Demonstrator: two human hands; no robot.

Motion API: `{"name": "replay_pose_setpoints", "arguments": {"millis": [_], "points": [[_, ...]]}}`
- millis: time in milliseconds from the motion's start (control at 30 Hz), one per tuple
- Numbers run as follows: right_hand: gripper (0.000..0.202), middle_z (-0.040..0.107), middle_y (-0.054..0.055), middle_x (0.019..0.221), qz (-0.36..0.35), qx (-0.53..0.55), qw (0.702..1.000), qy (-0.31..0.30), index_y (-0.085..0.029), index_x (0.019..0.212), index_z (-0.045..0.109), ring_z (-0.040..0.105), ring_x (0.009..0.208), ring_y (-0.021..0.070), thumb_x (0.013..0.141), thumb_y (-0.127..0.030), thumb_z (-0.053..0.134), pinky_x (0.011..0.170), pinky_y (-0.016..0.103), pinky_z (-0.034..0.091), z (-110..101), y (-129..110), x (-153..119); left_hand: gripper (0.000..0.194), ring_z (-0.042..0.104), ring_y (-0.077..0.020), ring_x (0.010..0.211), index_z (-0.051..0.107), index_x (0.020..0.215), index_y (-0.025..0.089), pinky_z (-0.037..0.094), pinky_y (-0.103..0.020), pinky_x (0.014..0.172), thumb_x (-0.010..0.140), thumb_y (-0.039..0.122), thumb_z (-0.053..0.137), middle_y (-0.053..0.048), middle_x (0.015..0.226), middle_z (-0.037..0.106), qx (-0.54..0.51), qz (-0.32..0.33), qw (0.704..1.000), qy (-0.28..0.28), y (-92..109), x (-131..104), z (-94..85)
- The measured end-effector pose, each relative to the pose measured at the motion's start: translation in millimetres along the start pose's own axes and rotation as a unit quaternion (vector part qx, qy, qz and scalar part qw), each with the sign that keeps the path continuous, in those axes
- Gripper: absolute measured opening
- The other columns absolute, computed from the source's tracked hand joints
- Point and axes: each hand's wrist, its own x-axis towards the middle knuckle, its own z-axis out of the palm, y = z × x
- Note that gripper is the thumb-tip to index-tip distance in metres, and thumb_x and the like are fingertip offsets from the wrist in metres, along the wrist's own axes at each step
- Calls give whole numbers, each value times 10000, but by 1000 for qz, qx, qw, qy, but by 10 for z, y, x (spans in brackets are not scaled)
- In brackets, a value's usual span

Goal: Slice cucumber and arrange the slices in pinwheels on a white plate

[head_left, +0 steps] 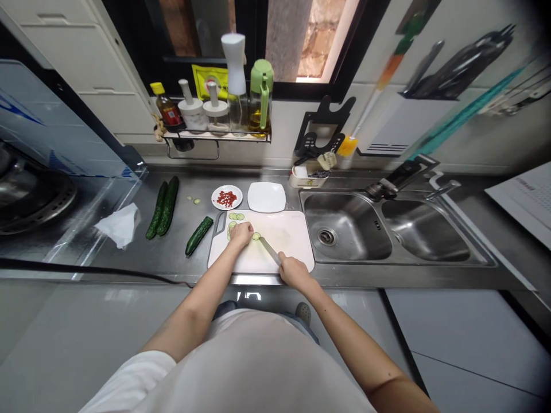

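Observation:
My right hand (294,271) is wrapped round the handle of a kitchen knife (270,250). Its blade points up and left over the white cutting board (258,261), with the tip at a round cucumber slice (256,236). My left hand (241,234), fingers curled together, is just left of that slice; whatever is in the fingers is hidden. More cucumber slices (236,217) lie near the board's upper left corner, and some show partly behind my left hand. A cut cucumber (198,236) rests on the counter beside the board.
Two whole cucumbers (162,207) and a crumpled white tissue (120,225) lie on the left. Behind the board are a plate of chopped red pieces (227,198) and a white square plate (266,197). A double sink (344,223) adjoins on the right. Bottles (259,97) stand on a wall shelf.

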Motion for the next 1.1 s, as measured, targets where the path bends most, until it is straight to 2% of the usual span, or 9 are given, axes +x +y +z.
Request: {"name": "replay_pose_setpoints", "arguments": {"millis": [533, 867, 1100], "points": [[348, 666, 169, 1038, -27, -32, 998, -40, -153, 1234, 427, 648, 974, 272, 888, -130, 398, 754, 325, 440, -102, 28, 85, 139, 604, -255, 1037, 681, 887, 263, 364, -400, 942, 788, 277, 583, -51, 997, 718, -5, -7, 1000, -9, 27, -13, -44], [343, 672, 172, 1031, -36, -35, 998, -23, -161, 1220, 436, 654, 974, 264, 885, -102, 390, 763, 329, 450, -100, 2, 209, 123, 607, -243, 1027, 671, 880, 262, 353, -395, 943, 788, 279, 590, -38, 990, 723, -14, -8, 1000, -8, 4, 13, -15], [354, 673, 165, 1054, -38, -27, 998, -30, -165, 1228, 446, 645, 1008, 259, 886, -101, 379, 788, 326, 450, -177, -67, 299, 115, 604, -235, 1040, 672, 867, 263, 333, -389, 956, 789, 294, 593, -32, 983, 725, -16, -7, 1000, -4, 6, -3, -24]]}}
